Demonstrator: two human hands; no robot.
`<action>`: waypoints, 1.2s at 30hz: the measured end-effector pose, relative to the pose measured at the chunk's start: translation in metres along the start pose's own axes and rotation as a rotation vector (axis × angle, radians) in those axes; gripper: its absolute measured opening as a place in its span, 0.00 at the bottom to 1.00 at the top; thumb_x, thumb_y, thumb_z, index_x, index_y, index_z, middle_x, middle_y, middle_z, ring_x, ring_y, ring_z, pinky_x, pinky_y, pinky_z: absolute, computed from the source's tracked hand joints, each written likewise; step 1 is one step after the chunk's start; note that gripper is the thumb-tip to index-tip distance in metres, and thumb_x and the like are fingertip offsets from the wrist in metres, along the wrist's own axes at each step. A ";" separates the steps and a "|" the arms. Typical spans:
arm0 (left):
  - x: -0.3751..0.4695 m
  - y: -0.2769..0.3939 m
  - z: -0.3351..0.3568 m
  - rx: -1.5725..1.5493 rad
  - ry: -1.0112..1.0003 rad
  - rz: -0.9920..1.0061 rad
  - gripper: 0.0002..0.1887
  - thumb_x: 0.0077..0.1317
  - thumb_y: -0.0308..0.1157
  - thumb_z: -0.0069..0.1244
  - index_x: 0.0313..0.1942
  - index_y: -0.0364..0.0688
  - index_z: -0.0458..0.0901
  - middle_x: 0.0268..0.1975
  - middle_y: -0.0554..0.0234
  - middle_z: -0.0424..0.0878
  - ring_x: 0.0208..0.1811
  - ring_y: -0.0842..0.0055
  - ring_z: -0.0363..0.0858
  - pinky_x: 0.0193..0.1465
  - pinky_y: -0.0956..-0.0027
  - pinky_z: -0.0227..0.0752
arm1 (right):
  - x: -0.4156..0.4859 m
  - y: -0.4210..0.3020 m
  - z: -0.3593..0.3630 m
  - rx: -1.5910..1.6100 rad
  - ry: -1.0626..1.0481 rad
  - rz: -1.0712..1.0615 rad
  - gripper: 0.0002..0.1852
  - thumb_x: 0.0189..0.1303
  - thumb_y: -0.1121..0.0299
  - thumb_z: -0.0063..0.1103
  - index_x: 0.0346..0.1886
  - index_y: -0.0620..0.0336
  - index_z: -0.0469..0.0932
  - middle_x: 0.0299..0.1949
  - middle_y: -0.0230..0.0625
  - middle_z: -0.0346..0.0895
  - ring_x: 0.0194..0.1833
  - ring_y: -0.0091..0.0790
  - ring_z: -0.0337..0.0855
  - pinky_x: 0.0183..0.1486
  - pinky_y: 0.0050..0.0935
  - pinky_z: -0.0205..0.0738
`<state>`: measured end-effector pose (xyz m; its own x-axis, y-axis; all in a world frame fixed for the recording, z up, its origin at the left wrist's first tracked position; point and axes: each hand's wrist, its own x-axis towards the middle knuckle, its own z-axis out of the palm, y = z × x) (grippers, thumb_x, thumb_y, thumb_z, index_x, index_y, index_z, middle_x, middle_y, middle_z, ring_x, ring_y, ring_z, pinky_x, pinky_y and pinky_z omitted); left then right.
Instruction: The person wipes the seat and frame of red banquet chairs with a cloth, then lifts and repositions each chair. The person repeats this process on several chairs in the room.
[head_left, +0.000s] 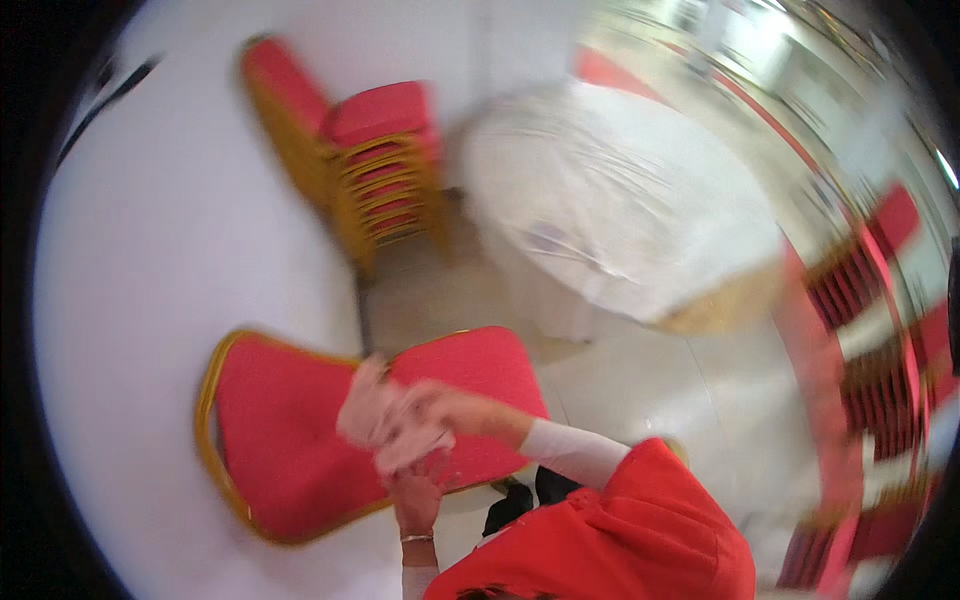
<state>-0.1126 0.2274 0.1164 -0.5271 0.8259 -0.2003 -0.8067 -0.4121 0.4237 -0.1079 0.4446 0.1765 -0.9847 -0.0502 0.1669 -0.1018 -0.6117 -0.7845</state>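
Note:
A pale pink cloth (367, 416), crumpled and blurred by motion, is bunched between my two hands above a red padded banquet chair (300, 427) with a gold frame. My right hand (439, 403) reaches in from the right and grips the cloth near its middle. Below it, my left hand (420, 480), with a bracelet at the wrist, holds the cloth's lower end. Its fingers are partly blurred. The chair's seat (472, 375) lies beneath my right forearm, and its backrest is to the left against the white wall.
Stacked red chairs (390, 187) stand by the wall (150, 262). A round table (637, 202) has a wrinkled white cover, with bare wood showing at one edge. More stacked chairs (877, 390) line the right side. The floor (720, 390) is light tile.

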 end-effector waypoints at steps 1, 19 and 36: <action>0.006 0.000 0.014 -0.017 0.022 -0.005 0.32 0.68 0.54 0.43 0.67 0.47 0.62 0.64 0.57 0.70 0.64 0.61 0.69 0.62 0.56 0.67 | -0.009 0.012 0.008 -0.270 -0.028 -0.043 0.13 0.54 0.63 0.58 0.37 0.63 0.79 0.29 0.33 0.79 0.34 0.32 0.80 0.39 0.33 0.75; -0.082 -0.364 0.158 1.610 -1.161 0.095 0.30 0.67 0.53 0.44 0.65 0.49 0.64 0.62 0.63 0.70 0.63 0.64 0.66 0.58 0.52 0.68 | -0.549 -0.040 0.111 -0.760 1.321 -0.063 0.21 0.59 0.55 0.59 0.43 0.66 0.78 0.36 0.35 0.81 0.41 0.28 0.79 0.45 0.31 0.73; -0.375 -0.718 0.322 1.158 -1.739 -1.362 0.21 0.72 0.39 0.44 0.60 0.37 0.72 0.57 0.57 0.78 0.59 0.69 0.76 0.59 0.66 0.69 | -0.961 0.181 0.299 0.520 1.083 -1.918 0.28 0.61 0.53 0.58 0.60 0.58 0.69 0.50 0.42 0.76 0.46 0.37 0.80 0.46 0.36 0.79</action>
<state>0.7502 0.3370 0.1719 0.9418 0.0229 -0.3353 0.3297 0.1312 0.9349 0.8619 0.1461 0.0526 0.4945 0.8591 -0.1319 -0.8618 0.5044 0.0545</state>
